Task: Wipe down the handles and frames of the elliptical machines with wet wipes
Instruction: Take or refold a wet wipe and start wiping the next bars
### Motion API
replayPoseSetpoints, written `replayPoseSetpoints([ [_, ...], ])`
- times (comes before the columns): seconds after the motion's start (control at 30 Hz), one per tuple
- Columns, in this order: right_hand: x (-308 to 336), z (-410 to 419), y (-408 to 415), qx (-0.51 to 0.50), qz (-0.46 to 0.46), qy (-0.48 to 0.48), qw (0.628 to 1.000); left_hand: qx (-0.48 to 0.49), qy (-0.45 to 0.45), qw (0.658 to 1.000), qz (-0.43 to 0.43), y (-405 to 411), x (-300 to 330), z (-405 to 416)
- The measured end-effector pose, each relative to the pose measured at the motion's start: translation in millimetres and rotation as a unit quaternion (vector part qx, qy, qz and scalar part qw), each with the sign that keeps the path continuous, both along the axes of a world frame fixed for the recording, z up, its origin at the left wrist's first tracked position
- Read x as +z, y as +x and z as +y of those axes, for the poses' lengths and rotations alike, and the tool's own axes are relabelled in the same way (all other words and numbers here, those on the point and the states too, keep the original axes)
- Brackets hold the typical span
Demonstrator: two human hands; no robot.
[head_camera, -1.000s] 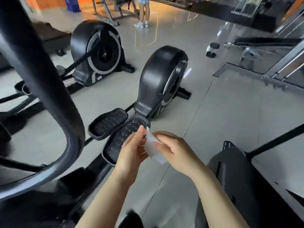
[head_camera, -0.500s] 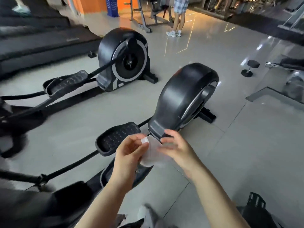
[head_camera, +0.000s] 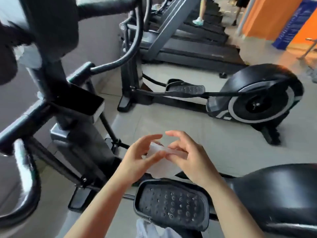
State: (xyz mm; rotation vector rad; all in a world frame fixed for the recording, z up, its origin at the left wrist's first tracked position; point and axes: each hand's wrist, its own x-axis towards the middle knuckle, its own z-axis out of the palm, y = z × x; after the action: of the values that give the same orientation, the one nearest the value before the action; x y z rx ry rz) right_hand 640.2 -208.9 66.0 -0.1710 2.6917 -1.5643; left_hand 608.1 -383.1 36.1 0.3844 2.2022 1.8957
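The near elliptical machine (head_camera: 56,93) fills the left side, its dark upright frame and curved handle (head_camera: 25,189) close by the person, with a studded pedal (head_camera: 171,205) low in the middle; a second elliptical (head_camera: 253,102) stands beyond on the grey floor (head_camera: 197,134), treadmills behind it. Over the pedal, the left hand (head_camera: 137,160) and right hand (head_camera: 187,157) meet around a pale wet wipe (head_camera: 159,150), each pinching it between thumb and fingertips, remaining fingers spread loosely (the wipe is blurred, its fold unclear). The step looks like readying the wipe; next it likely needs spreading flat, then carrying to the handle or frame at the left.
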Motion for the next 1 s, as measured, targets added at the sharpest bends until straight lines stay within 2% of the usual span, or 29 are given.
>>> replayPoseSetpoints([
  [0.1, 2, 20, -38, 0.076, 0.004, 0.03, 0.997, 0.13, -0.019, 0.991, 0.035, -4, 7, 9],
  [0.2, 0, 42, -68, 0.133, 0.033, 0.065, 0.988, 0.217, -0.084, 0.967, 0.1, 2, 19, 24],
  [0.3, -2, 49, -94, 0.154, 0.124, 0.108, 0.974, 0.323, -0.177, 0.912, 0.181, 13, 33, 36],
  [0.43, 8, 19, -102, 0.211, 0.192, 0.104, 0.953, 0.442, -0.252, 0.837, 0.203, 44, 48, 39],
  [0.5, 18, -5, -94, 0.23, 0.235, 0.065, 0.942, 0.505, -0.271, 0.785, 0.233, 66, 59, 32],
  [0.6, 41, -49, -72, 0.254, 0.266, -0.02, 0.929, 0.597, -0.25, 0.712, 0.273, 101, 85, 17],
  [0.73, 74, -99, -40, 0.303, 0.264, -0.099, 0.91, 0.658, -0.257, 0.64, 0.301, 146, 125, -5],
  [0.87, 128, -133, -17, 0.337, 0.268, -0.187, 0.883, 0.699, -0.223, 0.6, 0.319, 179, 169, -29],
  [1.0, 211, -160, -4, 0.313, 0.373, -0.304, 0.819, 0.702, -0.198, 0.586, 0.353, 188, 222, -48],
])
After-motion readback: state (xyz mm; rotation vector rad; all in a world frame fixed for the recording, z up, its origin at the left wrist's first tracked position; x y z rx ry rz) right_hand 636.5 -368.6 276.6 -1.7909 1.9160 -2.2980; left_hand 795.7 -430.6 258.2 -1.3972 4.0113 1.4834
